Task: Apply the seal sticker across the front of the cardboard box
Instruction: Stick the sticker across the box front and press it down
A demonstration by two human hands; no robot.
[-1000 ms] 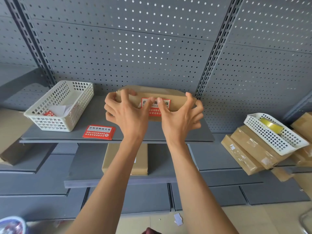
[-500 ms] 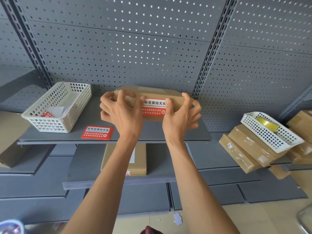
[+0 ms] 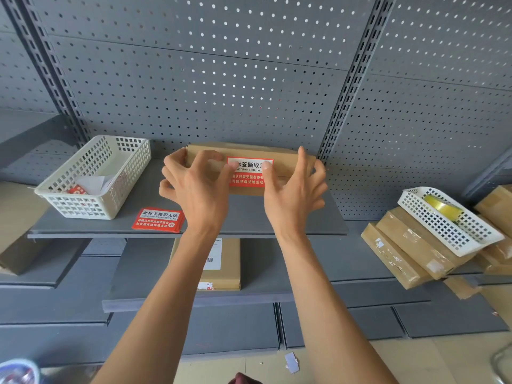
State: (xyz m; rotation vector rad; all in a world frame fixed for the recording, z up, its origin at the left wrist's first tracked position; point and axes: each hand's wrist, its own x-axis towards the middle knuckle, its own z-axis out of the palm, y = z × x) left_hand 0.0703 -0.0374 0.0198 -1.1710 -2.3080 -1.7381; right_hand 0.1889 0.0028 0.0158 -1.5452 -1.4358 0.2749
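Note:
A flat brown cardboard box lies on the grey shelf against the pegboard. A red and white seal sticker sits across its front edge, between my thumbs. My left hand wraps the box's left end, thumb pressing on the sticker's left side. My right hand holds the right end, thumb on the sticker's right side. Both thumbs cover part of the print.
A stack of spare red stickers lies on the shelf's front left, beside a white basket. Another box lies on the shelf below. At the right, taped parcels carry a white basket with a tape roll.
My thumbs have slid apart along the sticker, uncovering more of its print. The box and the rest of both hands stay in place.

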